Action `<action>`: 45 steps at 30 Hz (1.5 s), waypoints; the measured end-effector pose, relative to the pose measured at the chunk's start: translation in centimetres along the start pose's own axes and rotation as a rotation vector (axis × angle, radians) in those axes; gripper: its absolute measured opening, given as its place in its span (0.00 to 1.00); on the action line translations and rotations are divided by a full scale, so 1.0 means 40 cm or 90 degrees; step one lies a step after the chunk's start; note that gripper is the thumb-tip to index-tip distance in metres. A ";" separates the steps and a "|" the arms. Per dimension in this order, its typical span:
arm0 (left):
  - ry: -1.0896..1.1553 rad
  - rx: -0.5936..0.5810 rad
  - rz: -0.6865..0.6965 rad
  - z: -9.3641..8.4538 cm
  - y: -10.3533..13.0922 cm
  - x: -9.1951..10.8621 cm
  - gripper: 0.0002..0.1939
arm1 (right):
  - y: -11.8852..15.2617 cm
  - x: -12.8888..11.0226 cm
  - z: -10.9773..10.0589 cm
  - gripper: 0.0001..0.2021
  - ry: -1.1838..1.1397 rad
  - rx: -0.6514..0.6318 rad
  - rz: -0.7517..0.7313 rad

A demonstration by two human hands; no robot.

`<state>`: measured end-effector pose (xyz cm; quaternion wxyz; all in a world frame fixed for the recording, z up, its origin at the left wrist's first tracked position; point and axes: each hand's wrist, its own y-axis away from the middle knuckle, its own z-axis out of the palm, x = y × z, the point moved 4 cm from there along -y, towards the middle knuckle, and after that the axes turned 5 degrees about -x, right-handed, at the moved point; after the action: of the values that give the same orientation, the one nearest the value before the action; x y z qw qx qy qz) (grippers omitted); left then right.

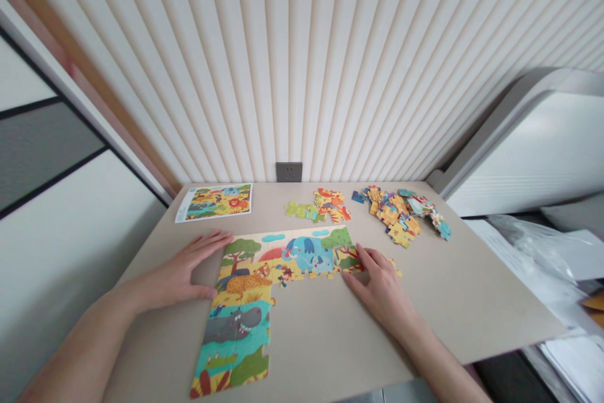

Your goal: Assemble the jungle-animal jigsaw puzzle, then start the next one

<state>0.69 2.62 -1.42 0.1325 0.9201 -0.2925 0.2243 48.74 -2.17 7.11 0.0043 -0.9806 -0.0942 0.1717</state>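
A partly joined jigsaw puzzle [245, 321] lies on the table, its left column and top row forming a corner shape with a hippo, a leopard and elephants. My left hand [189, 274] is open, thumb and fingers apart, with fingertips at the puzzle's upper left edge. At the right end of the top row, my right hand [380, 283] has its thumb and fingers around a puzzle piece [348, 258] showing a tree trunk. This piece sits right beside the elephant part, below the green treetop. Part of it is hidden under my fingers.
A picture card [217, 202] lies at the back left of the table [325, 334]. Joined lion pieces [330, 202] lie at the back middle, and a pile of loose pieces [394, 214] to their right. A wall socket [289, 171] is behind; plastic bags [533, 246] lie beyond the right edge.
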 end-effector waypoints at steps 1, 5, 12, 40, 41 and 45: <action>0.001 -0.002 -0.001 -0.001 0.000 0.002 0.56 | -0.001 -0.001 -0.001 0.31 0.003 0.001 -0.001; 0.004 -0.013 -0.006 -0.004 -0.001 0.006 0.55 | -0.007 -0.002 -0.002 0.29 0.011 0.007 -0.016; 0.004 -0.008 -0.002 0.001 -0.001 0.002 0.55 | -0.017 -0.010 -0.006 0.23 0.003 -0.010 -0.027; -0.013 0.000 -0.002 -0.012 -0.002 0.018 0.55 | -0.006 -0.016 -0.023 0.21 -0.048 0.005 -0.158; -0.015 -0.001 -0.001 -0.012 -0.002 0.019 0.55 | -0.006 -0.029 -0.020 0.21 -0.038 -0.024 -0.181; -0.020 -0.005 -0.003 -0.008 -0.001 0.017 0.55 | -0.009 -0.025 -0.034 0.18 -0.029 -0.009 -0.195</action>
<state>1.09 2.46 -0.81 0.1318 0.9237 -0.2931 0.2085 48.22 -1.96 8.73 0.0214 -0.9507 -0.2439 0.1905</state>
